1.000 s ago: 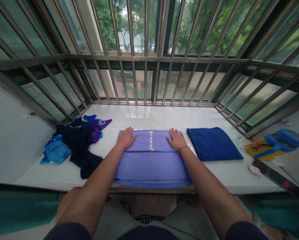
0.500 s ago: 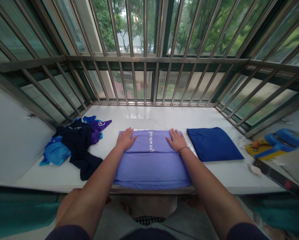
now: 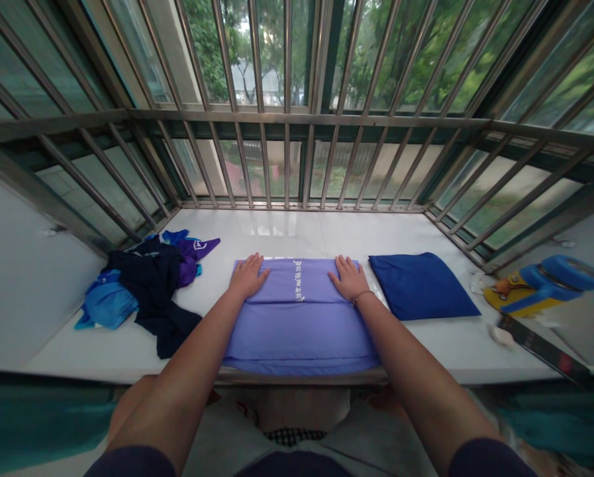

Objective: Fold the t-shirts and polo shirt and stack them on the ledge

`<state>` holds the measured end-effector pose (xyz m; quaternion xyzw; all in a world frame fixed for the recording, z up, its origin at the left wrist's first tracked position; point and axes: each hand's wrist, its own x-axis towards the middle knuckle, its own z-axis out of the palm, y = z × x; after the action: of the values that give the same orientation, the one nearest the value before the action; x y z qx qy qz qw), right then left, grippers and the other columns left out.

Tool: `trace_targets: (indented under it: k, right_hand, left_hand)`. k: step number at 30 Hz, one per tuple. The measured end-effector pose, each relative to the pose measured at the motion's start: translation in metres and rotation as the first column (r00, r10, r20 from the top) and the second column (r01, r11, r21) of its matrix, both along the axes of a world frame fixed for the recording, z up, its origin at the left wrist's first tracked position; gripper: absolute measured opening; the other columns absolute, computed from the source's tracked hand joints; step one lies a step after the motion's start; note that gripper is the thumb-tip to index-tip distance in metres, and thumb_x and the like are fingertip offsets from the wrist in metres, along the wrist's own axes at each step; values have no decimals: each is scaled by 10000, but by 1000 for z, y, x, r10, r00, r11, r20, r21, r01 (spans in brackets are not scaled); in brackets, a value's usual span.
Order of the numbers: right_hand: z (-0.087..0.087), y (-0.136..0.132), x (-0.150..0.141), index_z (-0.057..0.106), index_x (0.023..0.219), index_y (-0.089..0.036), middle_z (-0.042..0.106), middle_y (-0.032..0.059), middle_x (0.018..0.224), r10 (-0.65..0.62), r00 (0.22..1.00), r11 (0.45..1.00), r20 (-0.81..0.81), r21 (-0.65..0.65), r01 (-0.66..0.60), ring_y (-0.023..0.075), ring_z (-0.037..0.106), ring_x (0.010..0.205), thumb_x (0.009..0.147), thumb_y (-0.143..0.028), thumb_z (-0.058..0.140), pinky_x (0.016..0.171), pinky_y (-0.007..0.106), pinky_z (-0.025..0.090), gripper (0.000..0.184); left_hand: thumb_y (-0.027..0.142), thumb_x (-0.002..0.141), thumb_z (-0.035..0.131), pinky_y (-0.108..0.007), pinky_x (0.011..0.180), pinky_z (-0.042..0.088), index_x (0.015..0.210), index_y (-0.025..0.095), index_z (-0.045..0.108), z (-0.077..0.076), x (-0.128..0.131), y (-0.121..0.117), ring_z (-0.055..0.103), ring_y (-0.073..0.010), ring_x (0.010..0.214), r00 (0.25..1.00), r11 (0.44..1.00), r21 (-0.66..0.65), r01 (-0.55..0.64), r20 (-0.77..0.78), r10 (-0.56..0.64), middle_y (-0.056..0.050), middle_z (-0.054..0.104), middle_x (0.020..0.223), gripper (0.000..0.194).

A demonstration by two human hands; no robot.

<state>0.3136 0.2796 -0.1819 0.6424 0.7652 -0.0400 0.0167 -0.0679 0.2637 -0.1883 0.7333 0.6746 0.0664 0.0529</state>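
A folded light purple garment (image 3: 299, 324) with a strip of white print lies on the white sill (image 3: 297, 228) in front of me. My left hand (image 3: 247, 275) rests flat on its far left corner, fingers stretched out. My right hand (image 3: 347, 277) lies flat on its far right corner, fingers stretched out too, with a thin band at the wrist. Neither hand holds anything.
A folded dark blue garment (image 3: 420, 285) lies right of the purple one. A heap of dark, blue and purple clothes (image 3: 145, 288) sits at the left. A blue and yellow tool (image 3: 545, 285) and a black bar (image 3: 540, 346) lie at the right. Metal window bars (image 3: 297, 119) fence the sill.
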Motion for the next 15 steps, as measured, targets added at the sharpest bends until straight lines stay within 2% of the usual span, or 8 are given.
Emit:
trace_targets:
  k: [3,6,8,11,13,15]
  right_hand:
    - [8,3,2,227,1767,-227,242,137,1830,14,1000,1000,24,-24,-13,320,192,1691,1137,-569,224,1322,667,155,717]
    - [24,15,8,349,1722,-230,389,169,1765,36,998,998,46,-46,-34,340,370,1610,1135,-513,352,1299,677,213,652]
    - [36,26,13,512,1626,-224,539,184,1653,52,997,997,60,-68,-48,348,509,1501,1102,-480,485,1264,624,311,584]
    - [55,41,16,722,1383,-222,712,168,1419,83,994,991,76,-111,-74,332,638,1334,1033,-418,644,1162,493,446,409]
    - [67,45,16,767,1268,-209,734,165,1347,104,992,989,76,-114,-95,315,669,1269,1015,-387,676,1108,428,478,323]
    - [79,43,17,765,1234,-184,718,174,1345,118,991,990,63,-83,-113,299,677,1239,1028,-371,651,1079,385,484,300]
  left_hand:
    - [575,1098,375,-520,1333,290,1666,211,475,9,-5,7,367,-308,1642,999,999,-27,25,-24,-26,-136,392,1776,682]
    - [584,1007,580,-428,1245,413,1534,203,624,26,-17,23,563,-312,1488,995,995,-65,78,-55,-81,-149,628,1592,652]
    - [548,912,712,-402,1150,488,1398,234,724,38,-26,35,675,-314,1328,993,992,-90,93,-67,-99,-121,772,1367,580]
    - [471,817,786,-358,979,555,1122,275,821,53,-34,50,753,-290,1100,988,984,-132,122,-79,-134,-69,835,1103,364]
    - [441,806,772,-333,902,563,1003,272,824,62,-35,55,756,-272,1029,984,980,-127,151,-75,-161,-65,830,1061,264]
    - [416,835,730,-332,895,561,1004,255,812,72,-36,54,746,-270,1040,982,981,-86,174,-61,-179,-82,816,1098,248]
